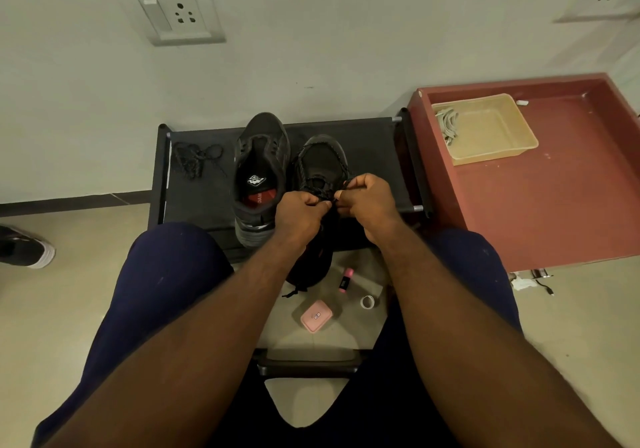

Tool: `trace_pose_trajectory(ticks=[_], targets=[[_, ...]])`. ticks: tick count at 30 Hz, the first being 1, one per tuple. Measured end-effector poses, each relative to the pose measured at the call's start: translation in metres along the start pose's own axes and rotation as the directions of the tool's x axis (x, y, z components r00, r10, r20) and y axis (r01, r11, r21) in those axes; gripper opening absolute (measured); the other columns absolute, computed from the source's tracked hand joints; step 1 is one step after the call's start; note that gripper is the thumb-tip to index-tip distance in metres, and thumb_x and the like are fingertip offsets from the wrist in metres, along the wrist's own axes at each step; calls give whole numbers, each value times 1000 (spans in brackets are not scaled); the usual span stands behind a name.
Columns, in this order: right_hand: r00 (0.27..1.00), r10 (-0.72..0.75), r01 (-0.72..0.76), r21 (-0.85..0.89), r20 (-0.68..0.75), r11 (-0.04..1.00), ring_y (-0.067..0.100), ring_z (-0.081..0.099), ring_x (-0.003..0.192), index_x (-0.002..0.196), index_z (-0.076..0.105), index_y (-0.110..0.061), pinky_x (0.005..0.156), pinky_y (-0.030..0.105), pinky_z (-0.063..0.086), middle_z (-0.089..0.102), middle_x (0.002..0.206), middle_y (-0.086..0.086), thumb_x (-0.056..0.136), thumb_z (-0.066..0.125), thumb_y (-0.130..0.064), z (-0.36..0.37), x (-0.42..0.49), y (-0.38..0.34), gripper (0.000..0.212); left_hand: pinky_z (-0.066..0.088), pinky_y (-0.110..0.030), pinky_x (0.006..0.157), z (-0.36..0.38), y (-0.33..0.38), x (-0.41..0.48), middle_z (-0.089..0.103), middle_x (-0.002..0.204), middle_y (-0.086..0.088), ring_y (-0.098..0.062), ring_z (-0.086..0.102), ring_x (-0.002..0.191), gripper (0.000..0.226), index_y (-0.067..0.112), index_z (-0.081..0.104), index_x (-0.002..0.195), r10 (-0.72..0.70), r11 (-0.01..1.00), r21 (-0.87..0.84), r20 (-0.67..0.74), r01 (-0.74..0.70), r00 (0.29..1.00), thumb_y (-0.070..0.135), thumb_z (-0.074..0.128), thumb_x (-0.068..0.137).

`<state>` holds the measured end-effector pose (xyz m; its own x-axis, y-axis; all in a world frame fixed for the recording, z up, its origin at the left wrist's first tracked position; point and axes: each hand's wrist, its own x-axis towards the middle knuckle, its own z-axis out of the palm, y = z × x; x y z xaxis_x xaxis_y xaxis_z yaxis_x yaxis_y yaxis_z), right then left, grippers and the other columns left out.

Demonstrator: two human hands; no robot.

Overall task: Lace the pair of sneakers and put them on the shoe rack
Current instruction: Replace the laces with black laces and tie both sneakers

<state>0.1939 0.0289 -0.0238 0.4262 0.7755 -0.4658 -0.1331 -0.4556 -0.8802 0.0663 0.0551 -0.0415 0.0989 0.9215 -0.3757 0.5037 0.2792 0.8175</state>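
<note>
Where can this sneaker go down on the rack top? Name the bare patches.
Bare: the shoe rack top between the sneaker being laced and its right rail; also the front-left corner, nearer than the loose lace. Crowded: the centre, where the unlaced sneaker, left hand and right hand sit.

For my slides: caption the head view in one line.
Left hand and right hand pinch the lace on a black sneaker on the shoe rack, beside its unlaced mate and a loose lace.
</note>
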Motion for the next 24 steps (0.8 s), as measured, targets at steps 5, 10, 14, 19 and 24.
trace_pose_trajectory(ticks=[5, 10, 14, 19, 24], targets=[[999, 31, -29, -32, 45, 999, 22, 69, 70, 91, 53, -10, 62, 32, 60, 66, 86, 14, 84, 71, 5, -4, -2, -4, 24, 54, -41, 64, -2, -3, -2, 64, 61, -7, -23, 60, 58, 24, 6, 69, 68, 20, 1000, -1, 18, -20, 1000, 22, 76, 85], [995, 85, -86, 14, 59, 996, 22, 69, 65, 91, 56, -6, 60, 32, 59, 68, 80, 15, 84, 73, 5, -5, -2, -5, 22, 46, -34, 59, -4, -1, -6, 60, 61, -6, -15, 52, 57, 22, 3, 70, 72, 24, 999, -23, 31, -24, 999, 20, 74, 86], [992, 96, -96, -1, 83, 995, 21, 69, 64, 87, 61, -3, 59, 30, 58, 68, 76, 15, 84, 74, 4, -6, -2, -4, 15, 51, -36, 62, -4, 0, -7, 65, 67, -13, -16, 56, 59, 20, 3, 72, 77, 33, 999, -18, 26, -32, 999, 19, 72, 88], [992, 94, -97, 30, 84, 995, 23, 69, 67, 87, 61, -4, 61, 32, 59, 68, 78, 15, 87, 71, 3, -5, -3, -4, 12, 54, -36, 67, -4, 1, -6, 68, 68, -7, -20, 62, 63, 15, 8, 73, 78, 29, 999, -16, 21, -29, 999, 19, 71, 89], [999, 52, -52, 111, 2, 993, 20, 69, 70, 89, 57, -8, 62, 29, 60, 67, 87, 14, 91, 67, 1, -6, 1, -5, 13, 56, -41, 72, -5, 1, -6, 69, 71, -9, -22, 65, 69, 15, 7, 72, 76, 21, 1000, -7, 21, -21, 1000, 19, 74, 86]])
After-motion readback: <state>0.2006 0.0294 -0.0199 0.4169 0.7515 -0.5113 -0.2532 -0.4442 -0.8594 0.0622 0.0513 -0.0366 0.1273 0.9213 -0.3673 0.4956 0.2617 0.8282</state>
